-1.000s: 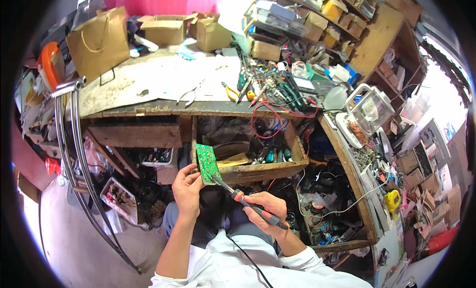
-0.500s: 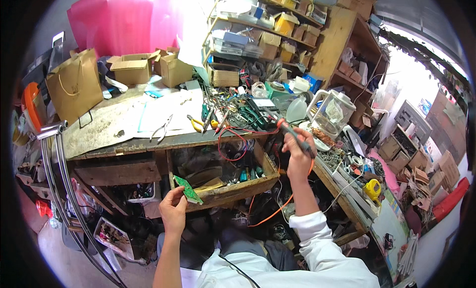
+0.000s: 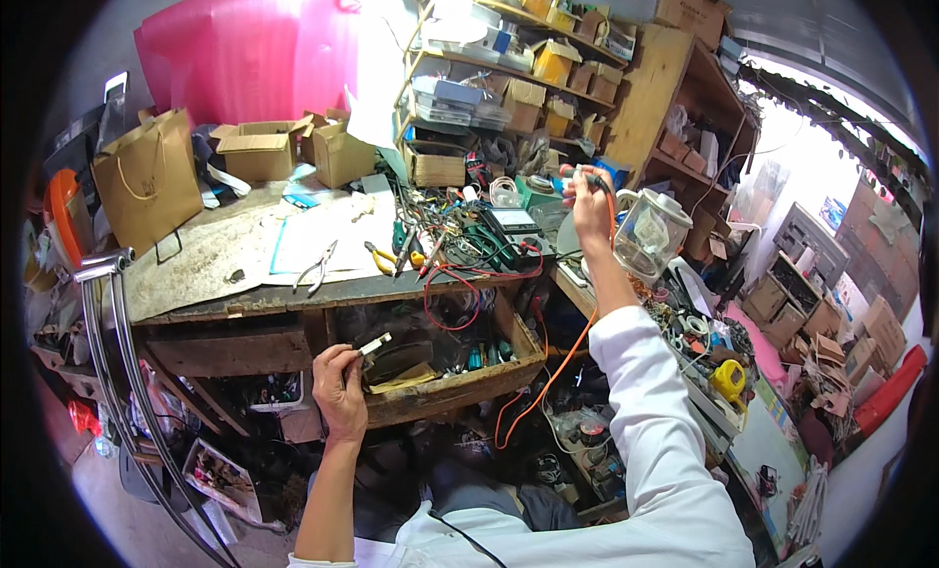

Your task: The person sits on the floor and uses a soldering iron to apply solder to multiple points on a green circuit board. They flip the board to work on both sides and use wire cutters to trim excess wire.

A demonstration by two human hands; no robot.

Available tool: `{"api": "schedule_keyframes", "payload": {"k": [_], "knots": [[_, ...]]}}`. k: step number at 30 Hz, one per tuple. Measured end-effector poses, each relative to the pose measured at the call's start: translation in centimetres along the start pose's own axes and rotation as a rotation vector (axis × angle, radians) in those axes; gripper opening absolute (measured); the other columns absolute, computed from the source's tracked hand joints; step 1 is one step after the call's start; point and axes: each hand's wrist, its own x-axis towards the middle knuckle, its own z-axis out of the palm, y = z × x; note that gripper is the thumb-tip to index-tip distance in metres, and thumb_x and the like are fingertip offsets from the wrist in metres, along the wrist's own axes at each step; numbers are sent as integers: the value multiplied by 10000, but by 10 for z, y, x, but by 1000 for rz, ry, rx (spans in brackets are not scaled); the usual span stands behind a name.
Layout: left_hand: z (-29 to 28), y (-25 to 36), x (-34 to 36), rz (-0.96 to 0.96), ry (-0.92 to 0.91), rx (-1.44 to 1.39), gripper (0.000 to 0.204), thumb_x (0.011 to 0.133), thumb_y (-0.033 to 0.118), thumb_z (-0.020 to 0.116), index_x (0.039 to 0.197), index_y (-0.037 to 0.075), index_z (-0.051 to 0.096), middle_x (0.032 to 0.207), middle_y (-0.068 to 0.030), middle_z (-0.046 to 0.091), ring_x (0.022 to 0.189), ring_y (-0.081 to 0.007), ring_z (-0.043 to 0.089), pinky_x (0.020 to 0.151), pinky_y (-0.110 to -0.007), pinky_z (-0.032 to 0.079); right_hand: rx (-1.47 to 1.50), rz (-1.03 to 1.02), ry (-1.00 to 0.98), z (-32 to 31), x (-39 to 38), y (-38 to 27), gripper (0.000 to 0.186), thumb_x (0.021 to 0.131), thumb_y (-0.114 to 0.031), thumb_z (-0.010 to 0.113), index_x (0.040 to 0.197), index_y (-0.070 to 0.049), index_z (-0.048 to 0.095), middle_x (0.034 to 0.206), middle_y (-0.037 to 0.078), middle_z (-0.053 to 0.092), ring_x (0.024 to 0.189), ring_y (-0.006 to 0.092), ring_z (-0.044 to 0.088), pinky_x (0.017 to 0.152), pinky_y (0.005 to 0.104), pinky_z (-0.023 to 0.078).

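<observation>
My left hand (image 3: 338, 387) pinches a small circuit board (image 3: 375, 345) above the open wooden drawer (image 3: 460, 392). The board is turned nearly edge-on, with pale parts along it. My right hand (image 3: 590, 216) reaches far over the bench's right side, closed around a soldering iron (image 3: 599, 182). An orange cord (image 3: 558, 387) runs from it down past my forearm. The iron's tip is hard to make out against the clutter. Just right of this hand stands a clear jug-like container (image 3: 650, 233). A multimeter (image 3: 511, 222) with a red lead (image 3: 427, 299) lies left of it.
Pliers with yellow handles (image 3: 380, 259) and metal pliers (image 3: 316, 268) lie near the bench's front edge. Tangled wires and tools fill the bench's middle. Cardboard boxes (image 3: 256, 152) and a brown paper bag (image 3: 152, 186) stand at the back left. A yellow tape measure (image 3: 729, 377) is at right.
My right hand has moved away and upward with the soldering iron, toward the shelves. My left hand has turned the circuit board from its green face to nearly edge-on.
</observation>
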Motion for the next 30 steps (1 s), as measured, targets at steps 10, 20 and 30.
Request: {"api": "schedule_keyframes", "payload": {"k": [10,20,30], "knots": [[7,-13,1,-54,-10,100,160,819,-60,691,936,22,619,896,-119,622,852,-302,607,769,-362,494,-178,143,66,26,126,90,191,998,-212,575,1079,-48,518,847,100,710,582,128,613,475,282,521],[3,-19,0,-137,-45,189,100,903,15,661,937,15,567,917,-113,578,845,-273,572,772,-345,478,-612,209,62,61,181,155,305,851,-324,679,738,-42,656,607,93,670,608,252,676,638,399,524],[19,-25,-3,-227,-79,81,122,994,68,577,1085,-3,536,997,-122,660,850,-218,635,772,-325,502,75,580,354,84,137,177,161,875,-146,728,913,-13,646,671,126,655,456,200,593,376,307,471]]}}
